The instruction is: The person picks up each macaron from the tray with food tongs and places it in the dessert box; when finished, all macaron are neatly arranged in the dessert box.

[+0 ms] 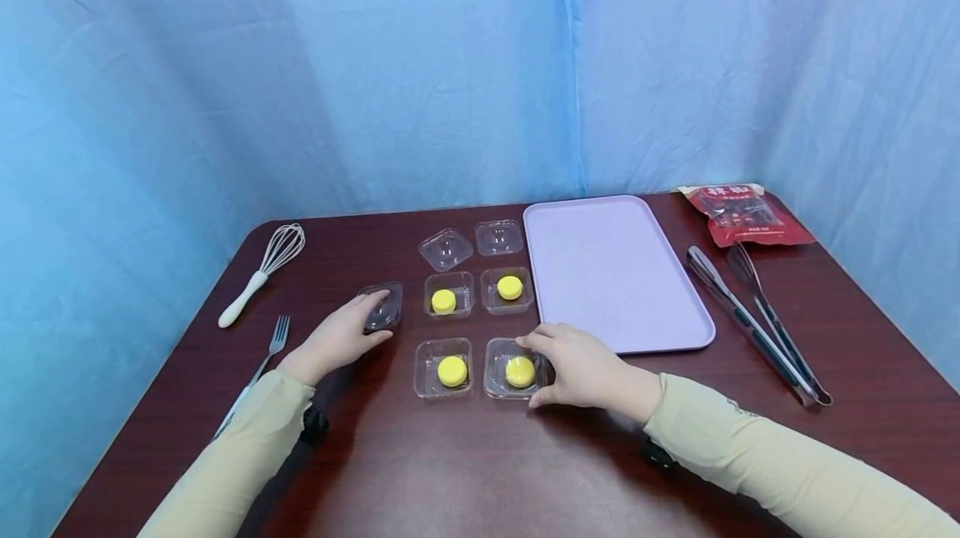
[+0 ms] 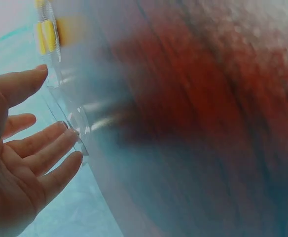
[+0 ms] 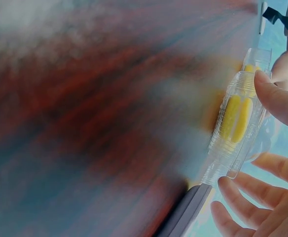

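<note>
Left hand (image 1: 341, 340) wide at clear lid (image 1: 387, 310), left of centre; right hand (image 1: 581, 364) wide around near-right tub (image 1: 496, 356), can't tell if pinching; best keep lid level by edges, tub flat on table (image 1: 435, 471).

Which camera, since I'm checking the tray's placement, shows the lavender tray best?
The head view: the lavender tray lies nearly whole there, only its near left corner hidden by the right hand. The right wrist view catches just a strip of its edge; the left wrist view shows no clear part of it.
</note>
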The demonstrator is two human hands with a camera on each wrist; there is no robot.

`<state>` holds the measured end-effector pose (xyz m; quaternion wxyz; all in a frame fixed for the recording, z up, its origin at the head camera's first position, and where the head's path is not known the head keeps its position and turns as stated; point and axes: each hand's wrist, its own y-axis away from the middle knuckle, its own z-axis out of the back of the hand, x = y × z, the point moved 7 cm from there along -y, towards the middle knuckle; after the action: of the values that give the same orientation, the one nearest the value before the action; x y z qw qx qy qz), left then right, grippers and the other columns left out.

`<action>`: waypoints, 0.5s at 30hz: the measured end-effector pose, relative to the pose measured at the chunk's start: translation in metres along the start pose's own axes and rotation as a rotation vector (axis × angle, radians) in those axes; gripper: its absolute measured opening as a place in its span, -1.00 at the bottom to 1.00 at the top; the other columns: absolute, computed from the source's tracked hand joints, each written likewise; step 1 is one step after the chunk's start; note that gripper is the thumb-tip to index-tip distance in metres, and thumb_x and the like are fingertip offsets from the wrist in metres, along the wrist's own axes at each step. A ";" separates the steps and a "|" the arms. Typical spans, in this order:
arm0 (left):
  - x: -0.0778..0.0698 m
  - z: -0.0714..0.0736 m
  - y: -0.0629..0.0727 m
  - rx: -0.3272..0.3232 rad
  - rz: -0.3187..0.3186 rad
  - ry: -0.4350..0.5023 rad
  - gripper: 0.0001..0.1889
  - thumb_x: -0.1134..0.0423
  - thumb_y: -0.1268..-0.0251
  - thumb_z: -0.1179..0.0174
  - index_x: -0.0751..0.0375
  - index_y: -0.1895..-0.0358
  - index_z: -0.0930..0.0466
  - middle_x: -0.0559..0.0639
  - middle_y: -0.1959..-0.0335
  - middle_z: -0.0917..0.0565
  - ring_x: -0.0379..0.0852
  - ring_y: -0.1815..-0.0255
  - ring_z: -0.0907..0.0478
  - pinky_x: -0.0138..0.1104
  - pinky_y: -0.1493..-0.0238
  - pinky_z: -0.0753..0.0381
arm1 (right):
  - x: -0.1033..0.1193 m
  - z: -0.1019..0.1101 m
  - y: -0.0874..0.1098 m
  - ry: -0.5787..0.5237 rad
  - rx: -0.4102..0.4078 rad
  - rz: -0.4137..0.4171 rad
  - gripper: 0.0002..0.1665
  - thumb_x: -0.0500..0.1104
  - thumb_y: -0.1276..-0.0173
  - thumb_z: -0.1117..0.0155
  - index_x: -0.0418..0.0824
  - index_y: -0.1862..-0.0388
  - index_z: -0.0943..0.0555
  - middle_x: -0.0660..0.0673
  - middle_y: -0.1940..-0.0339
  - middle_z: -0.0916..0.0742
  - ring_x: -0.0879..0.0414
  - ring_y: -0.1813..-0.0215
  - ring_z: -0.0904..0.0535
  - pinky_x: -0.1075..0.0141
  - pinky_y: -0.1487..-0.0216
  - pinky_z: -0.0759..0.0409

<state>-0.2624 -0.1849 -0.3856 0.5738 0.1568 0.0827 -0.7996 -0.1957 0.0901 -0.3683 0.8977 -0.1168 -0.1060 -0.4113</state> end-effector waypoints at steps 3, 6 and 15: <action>0.000 -0.001 -0.001 0.013 0.002 0.000 -0.33 0.20 -0.26 -0.23 0.28 -0.40 -0.20 0.33 -0.31 -0.38 0.22 -0.25 -0.41 0.07 -0.19 -0.44 | 0.000 0.000 0.000 -0.002 -0.001 -0.001 -0.11 0.11 0.22 -0.59 -0.29 -0.10 -0.56 -0.13 0.05 -0.65 -0.04 0.01 -0.58 0.11 -0.06 -0.55; 0.000 -0.001 -0.003 0.020 0.001 0.005 -0.34 0.24 -0.27 -0.22 0.26 -0.41 -0.18 0.33 -0.29 -0.39 0.21 -0.22 -0.44 0.05 -0.18 -0.46 | 0.000 0.000 0.000 0.001 -0.003 0.000 -0.11 0.12 0.22 -0.59 -0.29 -0.10 -0.56 -0.13 0.05 -0.65 -0.04 0.01 -0.58 0.11 -0.06 -0.55; -0.002 0.000 -0.005 0.009 -0.017 0.026 -0.45 0.36 -0.33 -0.11 0.32 -0.37 -0.23 0.22 -0.01 -0.63 0.12 -0.03 -0.59 -0.03 -0.04 -0.57 | 0.000 0.000 0.000 -0.007 0.012 -0.008 -0.12 0.10 0.20 -0.58 -0.31 -0.11 -0.55 -0.14 0.04 -0.65 -0.04 0.01 -0.58 0.10 -0.06 -0.55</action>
<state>-0.2666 -0.1808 -0.3855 0.5650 0.1690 0.0879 -0.8028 -0.1956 0.0898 -0.3679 0.8964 -0.1126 -0.1121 -0.4137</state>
